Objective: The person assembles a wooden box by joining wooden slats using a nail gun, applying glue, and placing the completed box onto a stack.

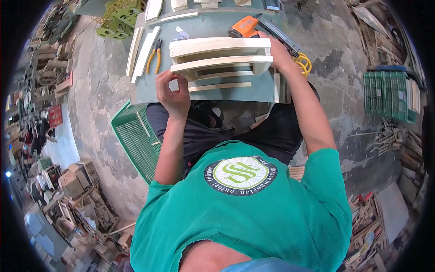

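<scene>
A pale wooden frame (pixel 222 62) of curved slats joined by end pieces stands on the grey-green worktable (pixel 156 93). My left hand (pixel 174 93) pinches its near left corner between thumb and fingers. Behind its right end, my right hand (pixel 277 51) is wrapped around the handle of an orange nail gun (pixel 245 27), whose long dark magazine slants to the right. Part of that hand's fingers is hidden by the frame. A loose wooden strip (pixel 220 86) lies on the table just nearer to me than the frame.
Yellow-handled pliers (pixel 154 56) and wooden strips (pixel 146 54) lie left of the frame. A yellow hose (pixel 304 63) coils at the table's right edge. Green plastic baskets (pixel 136 140) stand by my left leg and farther right. Wood scraps pile along both sides.
</scene>
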